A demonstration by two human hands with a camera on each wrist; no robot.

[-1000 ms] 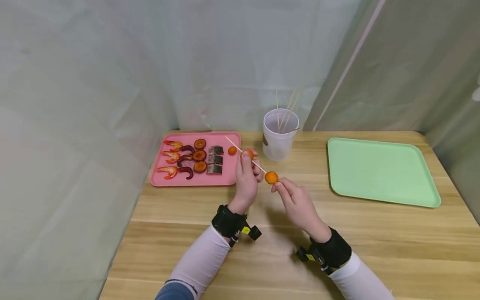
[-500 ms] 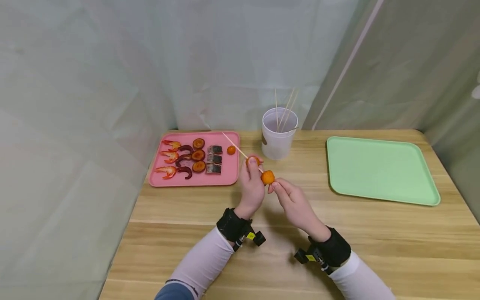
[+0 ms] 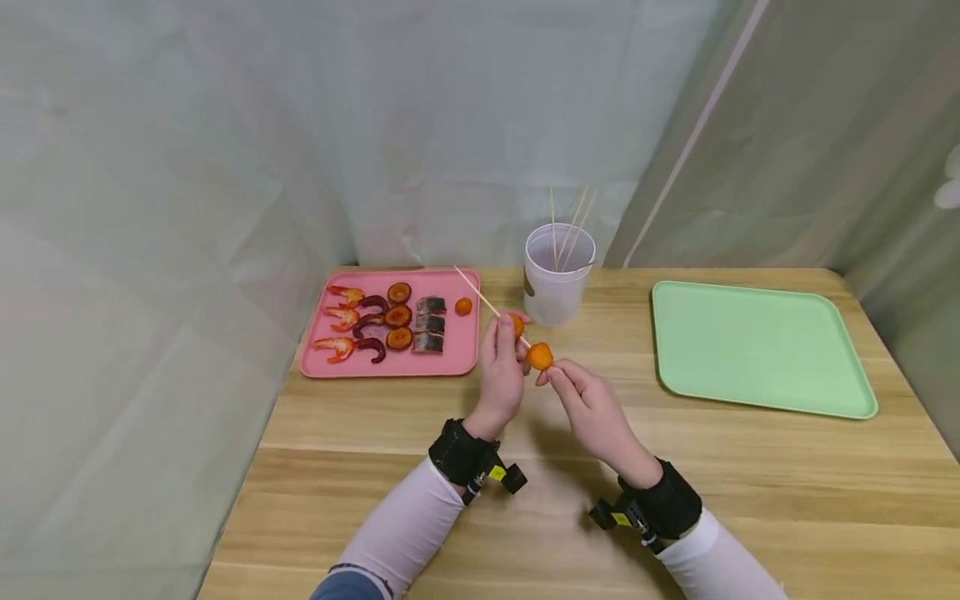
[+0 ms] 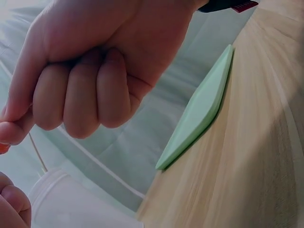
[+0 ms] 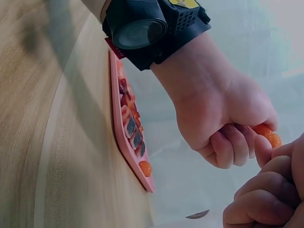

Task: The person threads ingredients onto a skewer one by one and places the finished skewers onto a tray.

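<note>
A thin wooden skewer (image 3: pixel 476 290) slants up to the left in the head view, with two orange balls on it. My left hand (image 3: pixel 499 379) pinches the upper orange ball (image 3: pixel 517 324) between thumb and fingers. Lower on the stick sits the second orange ball (image 3: pixel 539 357), right at the fingertips of my right hand (image 3: pixel 597 417), which grips the skewer's lower end. That end is hidden by the fingers. In the right wrist view, orange (image 5: pixel 271 135) shows between the left thumb and forefinger; the other left fingers are curled in.
A pink tray (image 3: pixel 360 367) at left bears shrimp, dark curled pieces, round brown slices, fish pieces and one loose orange ball (image 3: pixel 463 307). Behind the hands stands a white cup (image 3: pixel 555 296) with several skewers. A green tray (image 3: pixel 765 350) lies at right.
My left hand has slid the upper orange ball down the skewer toward the lower one, narrowing the gap between them. The right hand keeps its grip nearly in place.
</note>
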